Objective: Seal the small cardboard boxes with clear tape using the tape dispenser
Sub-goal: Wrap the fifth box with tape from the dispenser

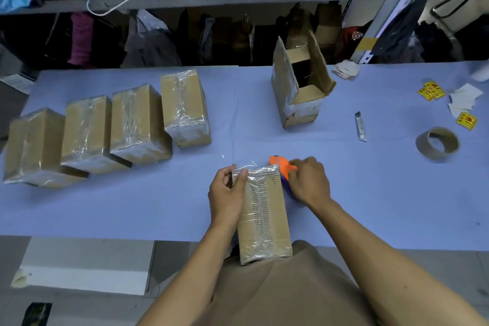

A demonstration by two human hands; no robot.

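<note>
A small cardboard box (267,219), wrapped in clear tape, stands at the near edge of the blue table (132,206), leaning against my body. My left hand (229,193) grips its upper left side, thumb pressed on the taped top. My right hand (308,180) holds an orange and blue tape dispenser (279,164) against the box's upper right corner. Several taped boxes (137,124) stand in a row on the left.
An open, taller cardboard box (299,98) stands at the back centre. A brown tape roll (438,143), a small knife (360,126), yellow stickers (431,91) and white papers (464,99) lie at right. Cluttered shelves rise behind the table.
</note>
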